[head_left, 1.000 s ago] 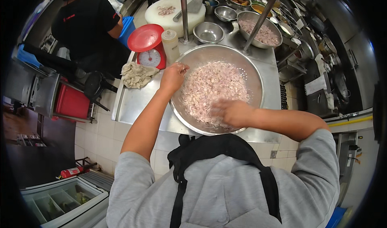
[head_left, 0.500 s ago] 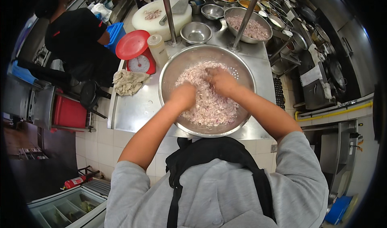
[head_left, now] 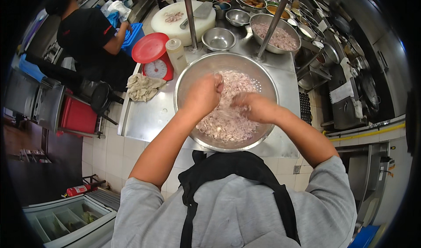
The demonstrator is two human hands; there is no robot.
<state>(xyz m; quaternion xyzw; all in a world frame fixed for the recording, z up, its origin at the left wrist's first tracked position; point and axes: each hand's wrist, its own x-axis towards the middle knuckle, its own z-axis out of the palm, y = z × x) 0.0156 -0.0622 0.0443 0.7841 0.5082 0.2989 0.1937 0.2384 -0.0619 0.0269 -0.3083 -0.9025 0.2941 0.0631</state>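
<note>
A wide metal colander point(head_left: 188, 77) holds a heap of thin pale-pink slices that look like sliced shallots point(head_left: 228, 127). Above the left part of the heap is my left hand point(head_left: 202, 94), fingers curled closed, with pale slices showing at its underside. My right hand point(head_left: 258, 108) reaches into the heap from the right, its fingertips smeared by motion and partly lost among the slices. Small drain holes show in the colander's wall beyond my right hand.
The colander stands on a steel table point(head_left: 149, 121). Around it are a red scale point(head_left: 156, 68), a squeeze bottle point(head_left: 176, 55), a rag point(head_left: 144, 88), a small bowl point(head_left: 219, 38), a cleaver point(head_left: 202, 11) on a round board point(head_left: 160, 25) and two metal posts. A co-worker point(head_left: 85, 37) stands at left.
My left hand has lifted and moved away from me. My right hand has shifted slightly right and nearer to me. The slices are spread differently, and the co-worker's arm has moved.
</note>
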